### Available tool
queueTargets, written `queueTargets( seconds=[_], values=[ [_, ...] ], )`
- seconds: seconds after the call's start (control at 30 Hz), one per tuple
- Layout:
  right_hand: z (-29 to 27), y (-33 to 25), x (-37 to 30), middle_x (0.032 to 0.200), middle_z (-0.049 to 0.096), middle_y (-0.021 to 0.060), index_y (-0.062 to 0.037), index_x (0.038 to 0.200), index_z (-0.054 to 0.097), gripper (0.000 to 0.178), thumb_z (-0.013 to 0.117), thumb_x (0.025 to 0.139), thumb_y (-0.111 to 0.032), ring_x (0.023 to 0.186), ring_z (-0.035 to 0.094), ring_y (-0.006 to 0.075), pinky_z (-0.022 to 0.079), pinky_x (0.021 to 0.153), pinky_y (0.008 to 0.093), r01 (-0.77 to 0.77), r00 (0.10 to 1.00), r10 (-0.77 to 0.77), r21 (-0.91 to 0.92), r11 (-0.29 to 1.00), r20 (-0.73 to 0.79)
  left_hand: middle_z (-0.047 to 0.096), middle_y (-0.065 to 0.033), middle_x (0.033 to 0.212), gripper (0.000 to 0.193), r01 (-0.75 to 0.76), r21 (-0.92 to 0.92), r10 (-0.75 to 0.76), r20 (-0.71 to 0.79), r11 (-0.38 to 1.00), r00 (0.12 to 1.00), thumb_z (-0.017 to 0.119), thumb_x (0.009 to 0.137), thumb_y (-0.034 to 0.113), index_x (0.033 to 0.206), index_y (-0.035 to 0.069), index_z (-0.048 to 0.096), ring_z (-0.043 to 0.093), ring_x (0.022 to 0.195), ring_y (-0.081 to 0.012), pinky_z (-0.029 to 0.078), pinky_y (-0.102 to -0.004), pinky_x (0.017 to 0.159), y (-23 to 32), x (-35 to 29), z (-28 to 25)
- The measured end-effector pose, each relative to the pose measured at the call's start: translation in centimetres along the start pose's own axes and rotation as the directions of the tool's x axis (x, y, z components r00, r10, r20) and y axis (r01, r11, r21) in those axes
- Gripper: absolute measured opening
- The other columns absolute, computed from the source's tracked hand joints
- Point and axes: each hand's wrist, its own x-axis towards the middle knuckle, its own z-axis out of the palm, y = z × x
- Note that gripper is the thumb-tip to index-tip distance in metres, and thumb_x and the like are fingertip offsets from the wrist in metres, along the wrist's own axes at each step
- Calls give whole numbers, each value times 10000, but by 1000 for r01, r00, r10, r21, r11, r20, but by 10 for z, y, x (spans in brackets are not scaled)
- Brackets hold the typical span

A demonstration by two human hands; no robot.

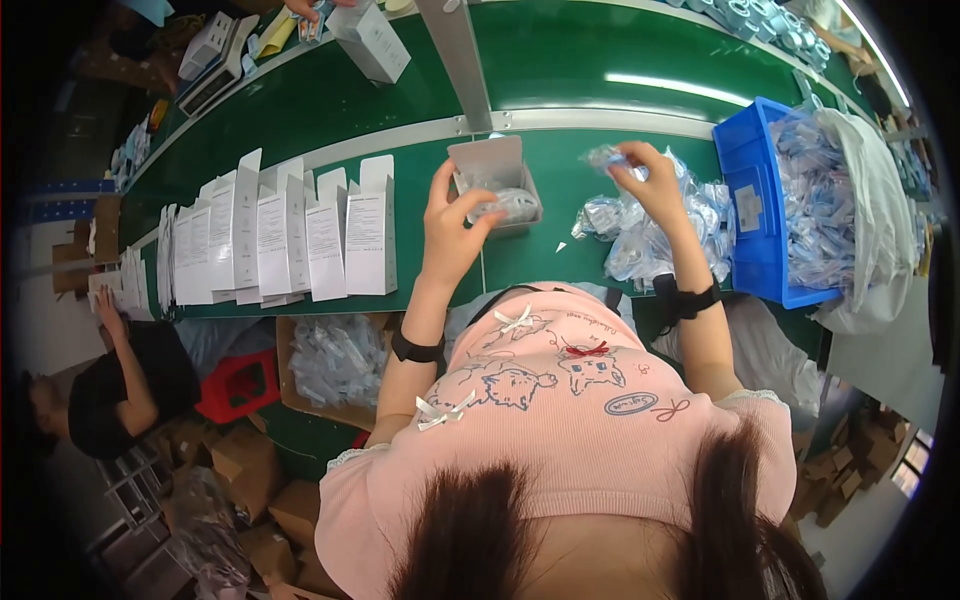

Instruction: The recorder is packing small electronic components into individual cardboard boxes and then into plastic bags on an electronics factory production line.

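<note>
An open white carton [532, 190] stands on the green bench in front of me, its lid flap raised at the back. Inside it lies a clear plastic-wrapped item [518, 206]. My left hand [455, 222] grips the carton's left side, with a finger and thumb reaching over the wrapped item. To the right, my right hand [652, 182] pinches a small clear plastic packet [604, 157] with something bluish in it, raised above the bench. Below and beside that hand lies a loose pile of similar clear packets [640, 245].
A row of upright white cartons [325, 235] stands at left. A blue bin [752, 215] full of packets is at right, beside a white sack [875, 220]. A metal post [455, 65] rises behind the carton. Another person's arm [118, 340] shows at far left.
</note>
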Motion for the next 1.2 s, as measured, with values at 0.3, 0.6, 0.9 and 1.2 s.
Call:
queueTargets(
  seconds=[0.3,0.6,0.9,1.2],
  values=[
    [42,-102,3,953,570,119,-54,963,570,304,562,689,79,857,575,239,469,735,315,381,912,-393,608,697,-121,581,-45,796,202,323,-48,-327,-136,945,935,730,588,66,687,-19,576,452,569,-83,332,-204,490,-1,18,1],
    [50,-112,20,966,554,85,-53,905,617,229,627,683,-112,989,486,249,402,827,371,788,572,-735,7,616,363,573,-41,764,188,317,-122,-333,-136,940,933,718,586,51,679,-13,568,501,620,-101,358,-214,509,-11,14,3],
    [57,-112,18,999,543,77,-62,967,621,366,669,660,-257,1028,445,236,337,919,410,833,493,-608,-136,537,622,604,-65,799,195,371,-221,-397,-87,902,914,708,588,50,693,-15,557,541,641,-107,371,-204,506,-18,13,1],
    [99,-26,-5,1299,333,185,-23,1355,105,1089,802,561,-287,1219,335,271,225,1025,387,269,942,-315,292,918,120,548,-22,871,208,340,-414,-407,-82,844,910,665,655,-8,820,10,540,502,817,-91,393,-209,694,-13,16,24]
  ],
)
